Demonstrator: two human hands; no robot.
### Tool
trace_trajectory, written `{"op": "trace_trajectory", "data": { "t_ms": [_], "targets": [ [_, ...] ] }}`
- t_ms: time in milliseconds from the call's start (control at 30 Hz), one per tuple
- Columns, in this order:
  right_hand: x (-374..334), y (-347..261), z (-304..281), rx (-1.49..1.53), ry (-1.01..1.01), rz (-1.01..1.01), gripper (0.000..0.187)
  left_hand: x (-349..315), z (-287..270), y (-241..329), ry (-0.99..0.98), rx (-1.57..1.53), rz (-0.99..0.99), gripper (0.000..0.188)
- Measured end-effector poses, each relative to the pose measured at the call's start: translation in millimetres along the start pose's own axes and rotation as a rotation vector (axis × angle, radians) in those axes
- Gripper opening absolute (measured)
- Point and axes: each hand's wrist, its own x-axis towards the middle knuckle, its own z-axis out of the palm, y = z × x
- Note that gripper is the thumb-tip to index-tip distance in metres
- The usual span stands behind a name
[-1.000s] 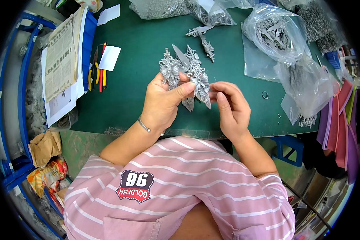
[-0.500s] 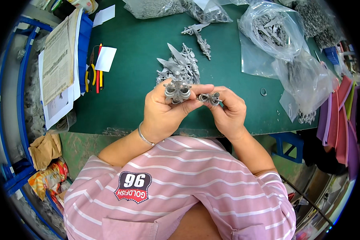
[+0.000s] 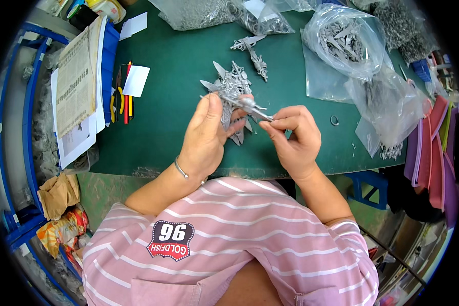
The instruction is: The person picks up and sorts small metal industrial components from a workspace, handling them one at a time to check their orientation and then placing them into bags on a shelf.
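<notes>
A slender grey metal casting (image 3: 248, 103) with ornate bumps stretches slantwise between my hands, above the near part of the table. My left hand (image 3: 204, 127) holds its upper left end under the thumb, with other fingers behind it. At its lower right end, the fingertips of my right hand (image 3: 297, 140) pinch a narrow tip. Just beyond lies a pile of similar grey castings (image 3: 233, 81), some with pointed blades. More grey blades show below the held piece; whether they are held or lie on the table, I cannot tell.
Two loose castings (image 3: 258, 64) lie beyond the pile on the green table (image 3: 173, 66). Right of them stands an open plastic bag of castings (image 3: 341, 41). A small ring (image 3: 334, 120) lies at right. Pliers (image 3: 120, 97), pencils and a white card (image 3: 136, 81) are at left.
Both castings seen in my hands earlier have changed place; one long piece now spans the hands, turned lengthwise. My right hand has shifted slightly right, and the left thumb has lifted upward.
</notes>
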Motion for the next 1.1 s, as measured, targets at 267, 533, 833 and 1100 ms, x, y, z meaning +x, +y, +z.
{"op": "trace_trajectory", "data": {
  "t_ms": [267,533,833,1100],
  "targets": [
    [37,10,8,-0.059,-0.216,-0.132,0.015,6,-25,5,-0.024,-0.252,-0.108,0.029],
    [73,86,15,-0.524,-0.294,0.243,0.032,1,-23,15,-0.038,-0.217,-0.076,0.018],
    [60,40,-22,0.089,-0.370,0.285,0.009,9,-30,13,0.057,-0.003,-0.209,0.012],
    [46,50,-7,-0.384,-0.435,0.261,0.019,7,-25,6,0.045,-0.042,-0.182,0.012]
  ]
}}
